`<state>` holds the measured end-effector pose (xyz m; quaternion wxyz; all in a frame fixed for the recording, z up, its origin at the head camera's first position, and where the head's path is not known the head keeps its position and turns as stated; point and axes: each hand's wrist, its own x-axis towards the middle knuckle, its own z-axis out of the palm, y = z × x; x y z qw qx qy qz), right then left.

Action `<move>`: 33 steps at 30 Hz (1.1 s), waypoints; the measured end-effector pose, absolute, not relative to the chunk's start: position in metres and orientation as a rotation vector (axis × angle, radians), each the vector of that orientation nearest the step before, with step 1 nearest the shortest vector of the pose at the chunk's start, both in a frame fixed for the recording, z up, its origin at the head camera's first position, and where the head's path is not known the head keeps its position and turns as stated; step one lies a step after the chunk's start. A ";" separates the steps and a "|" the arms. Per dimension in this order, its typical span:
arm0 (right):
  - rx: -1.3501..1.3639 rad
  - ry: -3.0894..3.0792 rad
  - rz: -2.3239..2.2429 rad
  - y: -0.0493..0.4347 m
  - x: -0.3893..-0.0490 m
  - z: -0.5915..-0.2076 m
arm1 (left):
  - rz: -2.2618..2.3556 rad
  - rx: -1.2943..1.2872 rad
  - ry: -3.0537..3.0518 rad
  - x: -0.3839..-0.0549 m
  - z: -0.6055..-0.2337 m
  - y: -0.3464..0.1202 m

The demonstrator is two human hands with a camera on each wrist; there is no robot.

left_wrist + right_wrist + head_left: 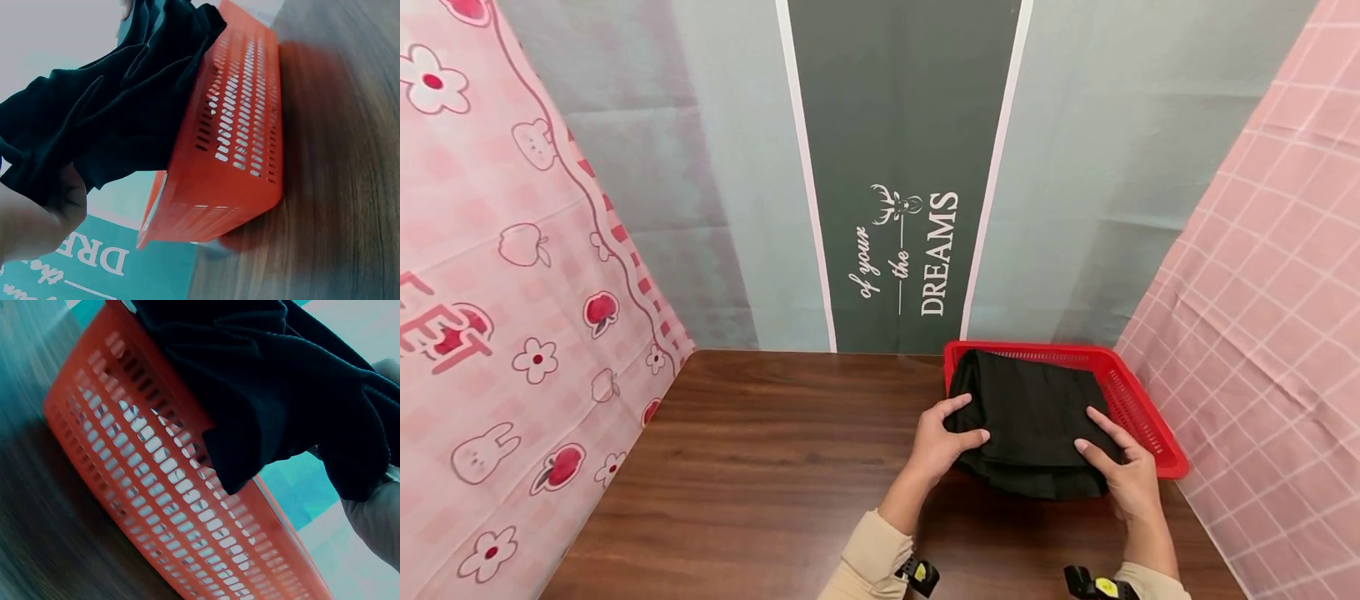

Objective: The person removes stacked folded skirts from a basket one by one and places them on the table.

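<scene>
A folded black garment (1037, 408) lies in a flat, layered stack over the red basket (1150, 408), its near edge hanging past the front rim. My left hand (943, 437) grips its left side, thumb on top and fingers spread along the edge. On the opposite side my right hand (1123, 467) holds the right edge, thumb over the top. Stitched seams and loose folds of the garment (112, 106) show in the left wrist view, above the slotted basket wall (240, 112). From the right wrist, one dark corner (237, 462) droops over the basket's rim.
The basket stands on a brown wooden table (760, 467) at its back right. A grey-green curtain (895, 108) with white lettering hangs behind. Pink patterned cloths border the left (535, 275) and right (1270, 300) sides, the right one close to the basket.
</scene>
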<state>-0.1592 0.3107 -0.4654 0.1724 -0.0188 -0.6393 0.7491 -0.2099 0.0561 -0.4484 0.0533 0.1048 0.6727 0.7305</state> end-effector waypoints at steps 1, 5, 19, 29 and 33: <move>-0.056 -1.801 2.136 0.307 -0.159 -0.465 | 2.225 0.324 2.043 -0.209 -0.448 0.053; -0.042 -1.775 2.117 0.292 -0.160 -0.463 | 2.263 0.325 2.027 -0.208 -0.442 0.041; 0.134 -1.910 2.094 0.252 -0.176 -0.455 | 2.401 0.304 1.855 -0.212 -0.440 -0.009; 0.245 -1.948 2.120 0.232 -0.191 -0.460 | 2.419 0.330 1.820 -0.217 -0.443 -0.036; 0.255 -2.005 2.077 0.226 -0.198 -0.462 | 2.398 0.313 1.834 -0.218 -0.444 -0.044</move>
